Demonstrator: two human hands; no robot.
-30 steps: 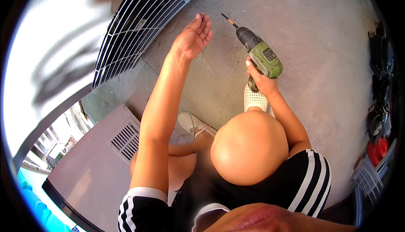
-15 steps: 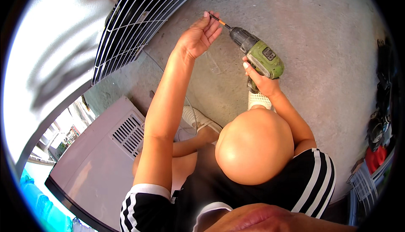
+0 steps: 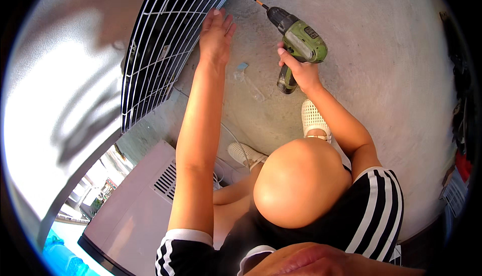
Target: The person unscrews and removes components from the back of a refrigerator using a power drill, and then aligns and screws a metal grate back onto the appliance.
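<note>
My right hand (image 3: 301,73) is clamped on the green drill (image 3: 296,42), its bit near the white grille's (image 3: 165,40) upper corner; my left hand (image 3: 216,35) lies open against the grille. As I judge it, driving hasn't begun.

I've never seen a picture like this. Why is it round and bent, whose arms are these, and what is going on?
The camera sits on a person's head and looks down through a very wide lens, which bends the edges. Both bare arms are that person's own. The right hand grips a green cordless drill, its bit pointing toward a white wire grille. The left hand, open, reaches up to the grille's edge. Below lies a grey concrete floor, with white shoes and a grey vented box.
</note>
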